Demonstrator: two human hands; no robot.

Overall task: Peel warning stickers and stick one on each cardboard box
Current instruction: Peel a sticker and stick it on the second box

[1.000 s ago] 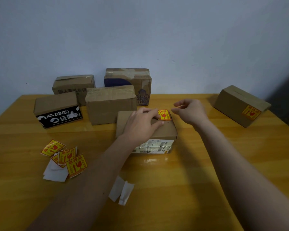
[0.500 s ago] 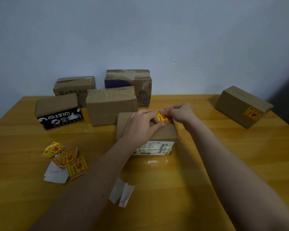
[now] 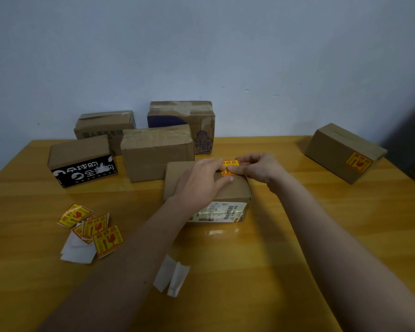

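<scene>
On the yellow-orange wooden table (image 3: 297, 236), near its centre, lies the low brown cardboard box with a white shipping label on its near face (image 3: 233, 190), and the yellow-and-red square warning sticker (image 3: 228, 164) sits on the far right part of its top. Left hand (image 3: 201, 180) rests flat on the box top, fingers straight, fingertips at the sticker's left edge. Right hand (image 3: 261, 167) has fingers bent down onto the sticker's right side, pressing; whether it pinches an edge I cannot tell. Step in hand, as judged: smoothing the sticker onto this box. Next move likely calls for lifting both hands, setting this box aside, and peeling a fresh one from the loose pile of yellow-and-red stickers on white backing (image 3: 94, 231) at left. Plain brown box at far right (image 3: 343, 152) already carries a sticker; the four brown boxes at the back left (image 3: 153, 152) show none, so most of the task is judged to remain. Two white peeled backing strips (image 3: 171, 275) lie near the table's front. Against one second ago: right hand was then raised and off the box with the sticker fully exposed; it has since come down onto it. Left hand and box are unchanged in place.
</scene>
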